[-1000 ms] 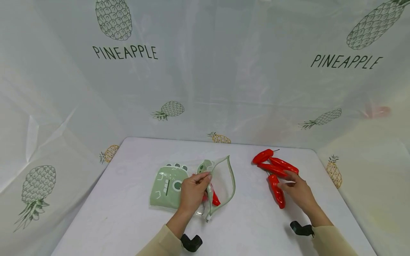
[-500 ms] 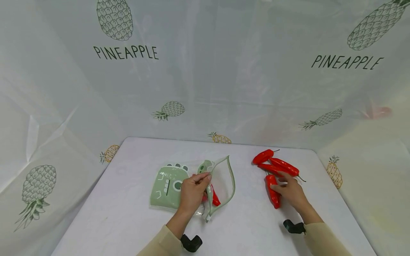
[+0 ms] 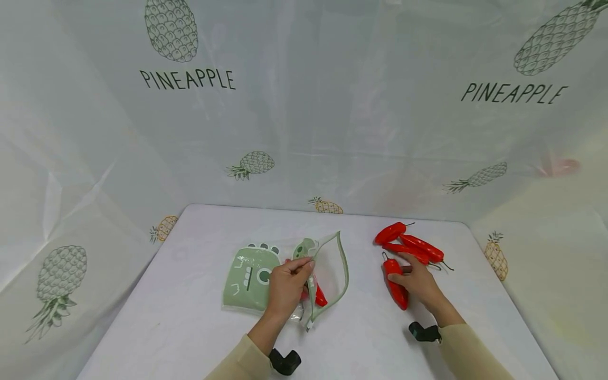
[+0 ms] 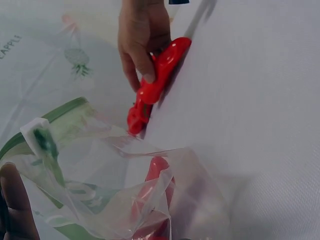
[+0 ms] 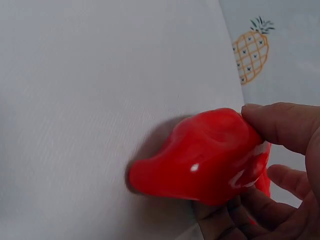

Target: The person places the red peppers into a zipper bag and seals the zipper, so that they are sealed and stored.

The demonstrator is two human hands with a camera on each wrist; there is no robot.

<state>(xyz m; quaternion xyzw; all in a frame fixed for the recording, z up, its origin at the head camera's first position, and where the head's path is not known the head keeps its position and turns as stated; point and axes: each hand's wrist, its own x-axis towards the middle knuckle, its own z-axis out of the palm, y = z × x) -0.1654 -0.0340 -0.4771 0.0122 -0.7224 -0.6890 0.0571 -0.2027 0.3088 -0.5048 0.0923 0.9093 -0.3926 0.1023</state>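
Gripping a red chili pepper (image 3: 395, 279) on the white bench (image 3: 190, 327), the right hand (image 3: 418, 282) curls fingers and thumb round it — just right of the zip bag (image 3: 266, 274). Left hand (image 3: 286, 285) pinches the bag's open rim; one pepper lies inside. Three more chilies (image 3: 408, 244) lie beyond the right hand.

your head camera looks forward and down over the whole table (image 3: 361, 338). your wrist cameras sit close, both sharing the held red pepper (image 4: 162, 70) (image 5: 205, 160) with it.
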